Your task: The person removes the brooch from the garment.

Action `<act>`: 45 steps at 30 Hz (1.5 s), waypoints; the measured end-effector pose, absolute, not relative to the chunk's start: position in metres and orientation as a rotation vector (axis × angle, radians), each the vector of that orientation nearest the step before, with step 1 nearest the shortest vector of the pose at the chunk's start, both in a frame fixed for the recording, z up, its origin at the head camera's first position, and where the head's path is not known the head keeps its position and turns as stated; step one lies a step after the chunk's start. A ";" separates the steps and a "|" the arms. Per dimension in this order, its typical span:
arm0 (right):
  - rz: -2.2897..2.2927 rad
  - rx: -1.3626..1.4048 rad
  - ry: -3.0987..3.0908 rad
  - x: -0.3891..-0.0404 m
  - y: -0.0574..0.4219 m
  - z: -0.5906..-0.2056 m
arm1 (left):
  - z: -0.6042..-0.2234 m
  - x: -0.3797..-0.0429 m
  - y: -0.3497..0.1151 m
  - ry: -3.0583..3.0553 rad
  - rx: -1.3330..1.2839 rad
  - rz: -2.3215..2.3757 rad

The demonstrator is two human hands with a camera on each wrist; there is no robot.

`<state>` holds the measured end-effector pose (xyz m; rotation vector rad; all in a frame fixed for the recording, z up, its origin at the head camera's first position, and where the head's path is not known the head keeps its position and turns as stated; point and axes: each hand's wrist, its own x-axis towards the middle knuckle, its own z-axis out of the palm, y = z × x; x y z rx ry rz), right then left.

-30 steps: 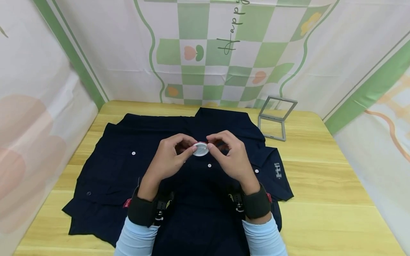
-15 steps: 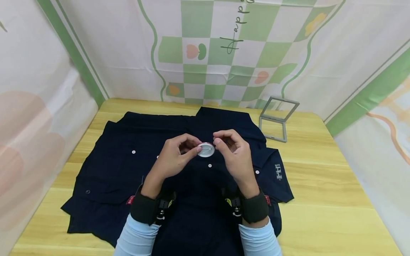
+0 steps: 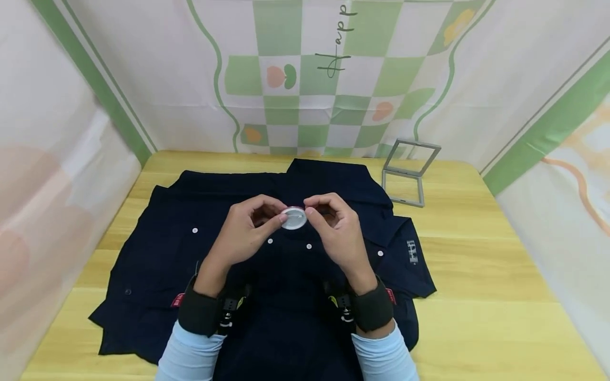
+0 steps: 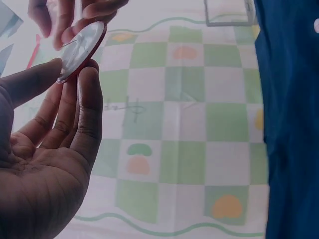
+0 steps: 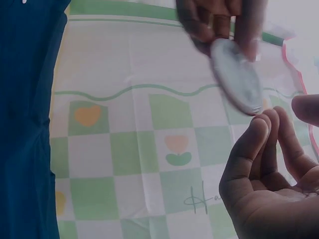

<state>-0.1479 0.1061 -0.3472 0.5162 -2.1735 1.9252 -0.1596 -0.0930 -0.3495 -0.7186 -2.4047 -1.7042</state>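
Note:
A round pin-back badge [image 3: 294, 218] with a white back and a red rim is held above a dark navy shirt [image 3: 157, 254]. My left hand [image 3: 248, 227] pinches its left edge between thumb and fingers, as the left wrist view also shows. On the badge's back [image 4: 83, 47] a thin pin is visible. Beside the right edge is my right hand [image 3: 335, 230], its fingers bent towards the badge. In the right wrist view the right thumb [image 5: 306, 108] stands apart from the fingertips [image 5: 260, 127], which are at or touching the rim; contact is hard to tell.
The shirt lies spread on a wooden table [image 3: 481, 275], with white buttons [image 3: 308, 246] and red tags [image 3: 178, 300]. A grey hinged frame [image 3: 403, 201] stands unfolded at the back right. Patterned cloth [image 3: 316, 79] hangs behind and at the sides.
The right hand drew slightly away from the badge's edge, then came back close to it. The left hand kept its pinch on the badge. The head view shifted a little.

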 end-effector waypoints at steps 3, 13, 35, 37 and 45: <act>1.874 0.536 -2.190 -0.146 0.102 -0.349 | -0.347 -0.152 -0.101 -2.359 -0.721 -1.717; 1.720 0.769 -2.188 -0.137 0.089 -0.353 | -0.351 -0.132 -0.107 -2.196 -0.692 -1.850; 2.085 0.347 -2.100 -0.145 0.097 -0.346 | -0.351 -0.147 -0.103 -2.056 -0.640 -2.130; 2.107 0.346 -2.102 -0.146 0.096 -0.347 | -0.352 -0.149 -0.100 -2.055 -0.630 -2.167; 2.156 0.338 -2.138 -0.151 0.094 -0.351 | -0.356 -0.153 -0.094 -2.117 -0.571 -2.212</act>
